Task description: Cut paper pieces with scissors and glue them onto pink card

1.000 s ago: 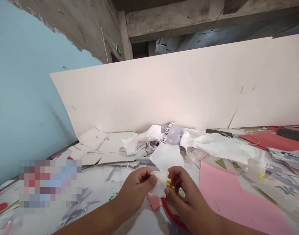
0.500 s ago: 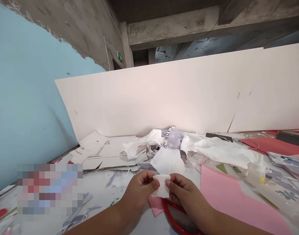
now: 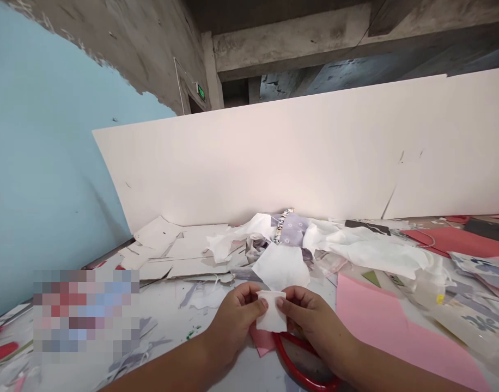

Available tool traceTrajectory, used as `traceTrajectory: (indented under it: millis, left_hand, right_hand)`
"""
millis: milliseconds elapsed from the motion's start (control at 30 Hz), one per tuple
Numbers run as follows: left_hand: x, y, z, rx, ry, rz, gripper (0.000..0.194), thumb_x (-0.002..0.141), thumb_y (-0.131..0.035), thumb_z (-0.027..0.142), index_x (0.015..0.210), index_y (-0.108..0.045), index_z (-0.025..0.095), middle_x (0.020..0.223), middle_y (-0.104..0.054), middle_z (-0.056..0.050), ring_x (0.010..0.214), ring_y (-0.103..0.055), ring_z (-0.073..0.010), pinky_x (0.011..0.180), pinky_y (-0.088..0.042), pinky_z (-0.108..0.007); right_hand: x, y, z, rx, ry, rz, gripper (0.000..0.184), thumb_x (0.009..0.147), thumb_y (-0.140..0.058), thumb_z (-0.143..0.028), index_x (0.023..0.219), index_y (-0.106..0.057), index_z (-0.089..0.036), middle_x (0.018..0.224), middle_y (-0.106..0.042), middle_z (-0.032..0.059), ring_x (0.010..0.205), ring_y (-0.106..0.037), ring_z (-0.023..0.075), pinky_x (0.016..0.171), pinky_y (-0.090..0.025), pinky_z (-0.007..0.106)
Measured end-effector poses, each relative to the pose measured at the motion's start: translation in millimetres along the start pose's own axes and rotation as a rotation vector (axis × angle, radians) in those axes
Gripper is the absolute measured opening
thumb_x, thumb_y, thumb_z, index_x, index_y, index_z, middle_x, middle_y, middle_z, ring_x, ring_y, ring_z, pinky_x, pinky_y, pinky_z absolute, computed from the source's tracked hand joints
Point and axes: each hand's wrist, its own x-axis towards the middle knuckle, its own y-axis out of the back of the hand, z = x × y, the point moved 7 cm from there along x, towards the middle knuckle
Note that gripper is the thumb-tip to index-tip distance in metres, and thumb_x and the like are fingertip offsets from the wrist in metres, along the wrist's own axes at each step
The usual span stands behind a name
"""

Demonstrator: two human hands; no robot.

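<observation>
Right fingers (image 3: 291, 310) joined left fingers (image 3: 254, 310) pinching white scrap (image 3: 271, 320), partly hiding a red loop (image 3: 288, 365).

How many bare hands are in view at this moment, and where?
2. The left hand pinches the left side of a small white piece; the right hand pinches its right side. The pixelated patch could hide others.

Between our left hand (image 3: 238, 314) and right hand (image 3: 315, 320), a cloth piece (image 3: 273, 320) above the table (image 3: 245, 377).
Beneath it we have a paper scrap (image 3: 263, 344); below our right hand, a looped handle (image 3: 289, 368). A sheet (image 3: 388, 321) lies right, a bottle (image 3: 429, 287) farther right. Cloth scraps (image 3: 282, 267) lie beyond our hands, cardboard (image 3: 198, 243) far left, a board (image 3: 274, 163) behind.
</observation>
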Motion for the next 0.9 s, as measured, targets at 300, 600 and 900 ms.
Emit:
traceTrajectory:
  millis: [300, 600, 900]
  left_hand:
    - [0, 2.0, -1, 0.152, -0.079, 0.046, 0.027, 0.069, -0.064, 0.037, 0.069, -0.054, 0.012, 0.061, -0.052, 0.002, 0.056, -0.044, -0.0082, 0.056, -0.037, -0.022]
    - [1, 10.9, 4, 0.251, -0.138, 0.1, 0.025, 0.073, -0.06, 0.038, 0.071, -0.056, 0.013, 0.062, -0.05, 0.002, 0.057, -0.042, -0.0081, 0.055, -0.036, -0.021]
    - [0, 0.6, -2, 0.08, -0.031, -0.04, 0.03, 0.067, -0.067, 0.037, 0.08, -0.053, 0.014, 0.064, -0.057, 0.0, 0.052, -0.052, -0.009, 0.051, -0.041, -0.022]
  right_hand:
    - [6, 1, 5, 0.183, -0.012, -0.022, 0.026, 0.066, -0.065, -0.036, 0.059, -0.049, -0.017, 0.046, -0.045, -0.0065, 0.044, -0.037, 0.0059, 0.045, -0.027, 0.019]
    - [-1, -8, 0, 0.06, -0.02, -0.079, 0.033, 0.054, -0.076, -0.036, 0.059, -0.05, -0.016, 0.048, -0.045, -0.0078, 0.044, -0.039, 0.0051, 0.047, -0.031, 0.02]
    - [1, -8, 2, 0.143, -0.024, -0.094, 0.032, 0.057, -0.075, -0.036, 0.063, -0.049, -0.017, 0.053, -0.051, -0.0065, 0.047, -0.047, 0.0063, 0.052, -0.038, 0.02]
